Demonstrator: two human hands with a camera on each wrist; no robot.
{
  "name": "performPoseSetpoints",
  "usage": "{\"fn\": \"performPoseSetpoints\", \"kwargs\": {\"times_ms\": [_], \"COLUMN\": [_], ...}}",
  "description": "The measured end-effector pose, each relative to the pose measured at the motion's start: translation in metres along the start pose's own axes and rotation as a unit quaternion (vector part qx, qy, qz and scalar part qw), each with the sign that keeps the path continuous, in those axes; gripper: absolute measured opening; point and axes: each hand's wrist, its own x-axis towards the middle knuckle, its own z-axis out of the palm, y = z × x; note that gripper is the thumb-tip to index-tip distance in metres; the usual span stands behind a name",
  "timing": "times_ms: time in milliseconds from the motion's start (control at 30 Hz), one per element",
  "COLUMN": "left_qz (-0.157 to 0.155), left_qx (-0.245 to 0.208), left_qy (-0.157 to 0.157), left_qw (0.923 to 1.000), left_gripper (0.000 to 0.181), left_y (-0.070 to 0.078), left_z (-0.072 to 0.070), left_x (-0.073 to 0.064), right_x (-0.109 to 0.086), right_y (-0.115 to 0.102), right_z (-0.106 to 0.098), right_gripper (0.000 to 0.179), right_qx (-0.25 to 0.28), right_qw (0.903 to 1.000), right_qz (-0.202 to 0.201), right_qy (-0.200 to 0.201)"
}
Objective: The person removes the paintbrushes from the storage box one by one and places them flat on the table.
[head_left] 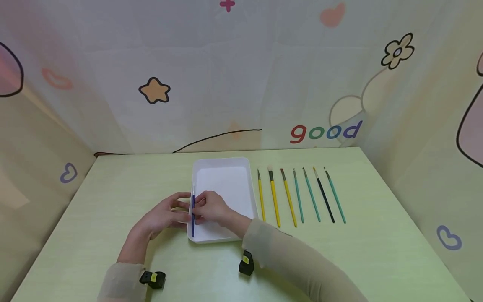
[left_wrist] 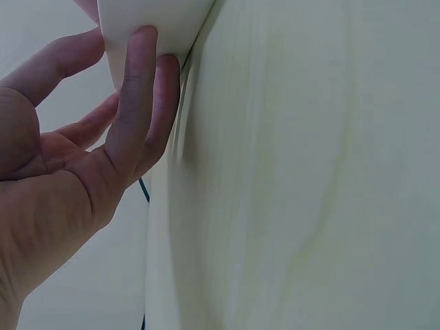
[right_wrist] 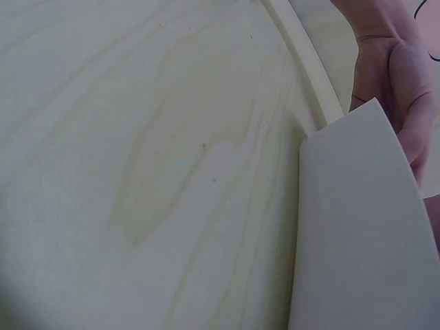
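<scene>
Along the left inner edge of a white tray (head_left: 226, 180) lies a thin paintbrush with a dark blue handle (head_left: 193, 226), its pale tip pointing away from me. My right hand (head_left: 213, 207) reaches over the tray and pinches the brush near its middle between thumb and fingers. On the tray's outer left side, the fingers of my left hand (head_left: 166, 216) are spread and touch the wall. In the left wrist view, the left fingertips (left_wrist: 142, 41) press on the tray's white wall (left_wrist: 165, 27). The right fingers and the brush are out of sight in the right wrist view.
Right of the tray lies a row of several paintbrushes: yellow-handled ones (head_left: 274, 201), teal-handled ones (head_left: 311, 195) and a black-handled one (head_left: 324, 197). All are on the pale wooden table (head_left: 377, 251). A printed cloth wall (head_left: 211, 84) stands behind it.
</scene>
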Motion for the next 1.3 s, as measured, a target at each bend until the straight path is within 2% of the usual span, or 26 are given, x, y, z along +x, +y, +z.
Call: {"fn": "performPoseSetpoints", "kwargs": {"times_ms": [167,300,567,800,967,1300], "left_qz": [0.004,0.003,-0.009,-0.001,-0.003,-0.003], "left_qx": [0.001,0.002,0.006,0.011,0.014,0.010], "left_qy": [-0.001,0.001,0.014,0.007,0.013,0.017], "left_qw": [1.0000,1.0000,0.9998,0.9999,0.9998,0.9998], "left_gripper": [0.076,0.076,0.075,0.077,0.078,0.077], "left_y": [-0.001,-0.003,-0.004,-0.001,0.001,0.000], "left_z": [-0.001,-0.001,0.000,0.001,0.002,0.003], "left_x": [-0.001,-0.001,0.000,0.000,-0.001,0.000], "right_x": [0.000,0.000,-0.003,-0.002,-0.006,-0.015], "right_y": [0.001,0.000,-0.001,0.002,0.001,0.005], "right_z": [0.005,0.007,0.002,-0.008,-0.017,-0.046], "right_gripper": [0.023,0.023,0.023,0.023,0.024,0.032], "right_qx": [0.018,0.014,0.028,0.043,0.051,0.081], "right_qw": [0.9998,0.9998,0.9995,0.9990,0.9985,0.9965], "right_qz": [-0.006,-0.008,0.005,0.016,0.016,0.018], "right_qy": [0.008,0.015,0.012,0.002,0.009,0.006]}}
